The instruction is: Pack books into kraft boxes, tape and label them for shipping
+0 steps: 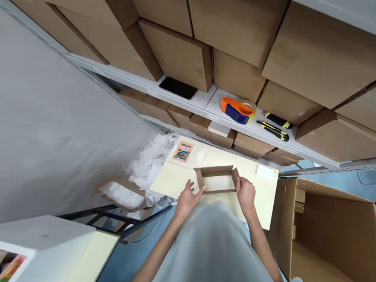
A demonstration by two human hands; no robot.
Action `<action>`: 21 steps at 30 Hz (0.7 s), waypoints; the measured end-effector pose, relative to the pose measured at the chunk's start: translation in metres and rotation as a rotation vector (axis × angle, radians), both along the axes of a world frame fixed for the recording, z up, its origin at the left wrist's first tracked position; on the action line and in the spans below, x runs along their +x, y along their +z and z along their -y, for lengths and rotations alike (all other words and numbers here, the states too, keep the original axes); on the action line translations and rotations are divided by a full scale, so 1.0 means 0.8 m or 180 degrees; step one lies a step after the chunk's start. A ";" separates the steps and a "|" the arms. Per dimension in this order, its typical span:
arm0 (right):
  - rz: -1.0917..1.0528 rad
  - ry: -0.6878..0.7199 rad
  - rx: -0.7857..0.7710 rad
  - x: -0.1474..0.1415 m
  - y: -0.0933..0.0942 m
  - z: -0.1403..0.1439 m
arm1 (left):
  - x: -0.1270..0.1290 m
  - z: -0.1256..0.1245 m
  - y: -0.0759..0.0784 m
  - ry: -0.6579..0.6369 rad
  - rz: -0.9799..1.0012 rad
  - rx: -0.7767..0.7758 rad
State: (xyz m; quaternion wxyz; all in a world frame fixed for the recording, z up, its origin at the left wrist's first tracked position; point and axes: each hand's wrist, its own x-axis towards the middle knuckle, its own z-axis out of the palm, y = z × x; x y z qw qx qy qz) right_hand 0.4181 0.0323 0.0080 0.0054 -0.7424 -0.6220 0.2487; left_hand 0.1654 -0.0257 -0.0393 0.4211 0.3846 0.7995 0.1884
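Note:
A small open cardboard box [217, 190] rests on a pale yellow tabletop [264, 209], its low brown walls standing and its inside floor whitish. My right hand [245, 193] is closed on the box's right end wall, thumb and fingers at the flap. At the left end, my left hand [189, 198] has its fingers spread outside the box, while the thumb touches the near left corner. Beyond the box, at the table's far left, lies a colourful printed card [183, 152]. A white card or paper [265, 172] lies at the far right.
A large open carton [340, 242] stands right of the table. Ahead, a shelf [208, 99] holds cardboard boxes, a dark phone [178, 88], an orange-and-blue tape dispenser [237, 111] and two utility knives [274, 130]. White packing material [149, 164] is heaped at left, near the wall.

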 end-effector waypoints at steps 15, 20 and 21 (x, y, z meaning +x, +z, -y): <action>-0.0086 -0.0916 0.0415 -0.003 -0.026 0.092 | 0.017 -0.056 -0.002 -0.1756 -0.0467 0.0859; -0.0163 -0.0793 0.0356 -0.020 -0.032 0.091 | -0.008 -0.052 -0.007 -0.2285 -0.0514 0.1253; -0.0209 -0.0731 0.0342 -0.022 -0.033 0.091 | -0.013 -0.051 -0.008 -0.2354 -0.0497 0.1283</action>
